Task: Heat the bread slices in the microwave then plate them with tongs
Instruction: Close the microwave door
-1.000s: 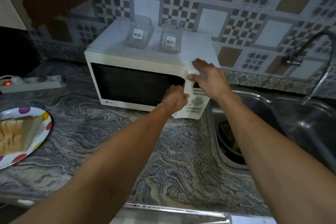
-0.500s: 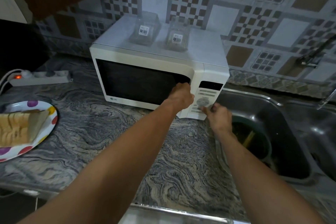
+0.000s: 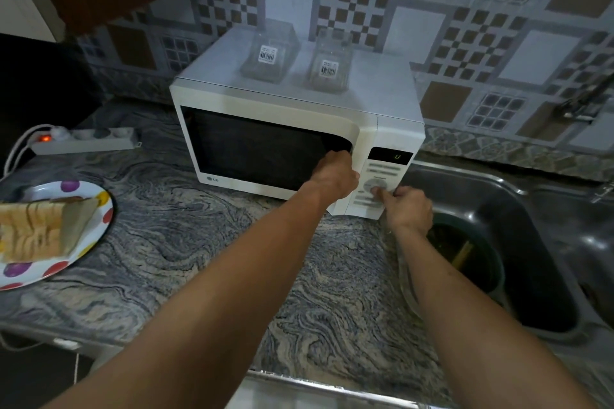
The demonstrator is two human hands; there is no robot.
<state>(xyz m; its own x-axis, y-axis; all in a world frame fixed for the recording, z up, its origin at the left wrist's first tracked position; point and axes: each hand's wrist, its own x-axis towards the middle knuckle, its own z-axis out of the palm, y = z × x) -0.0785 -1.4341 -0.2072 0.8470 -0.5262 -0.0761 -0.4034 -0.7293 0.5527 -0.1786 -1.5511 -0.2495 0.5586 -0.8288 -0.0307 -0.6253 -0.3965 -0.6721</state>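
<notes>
Left hand (image 3: 335,176) curled round door edge of microwave (image 3: 292,129), likely bracing or ready to pull door. Right hand (image 3: 407,209) mostly clenched, grasping nothing, one digit pressing round dial on control panel (image 3: 382,183). Bread slices (image 3: 36,229) stacked on polka-dot plate (image 3: 96,242), far left on countertop (image 3: 206,262), not yet inside. Tongs unseen.

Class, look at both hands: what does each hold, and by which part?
The left hand grips the microwave door by its handle edge. The right hand holds nothing; a finger presses the dial.
</notes>
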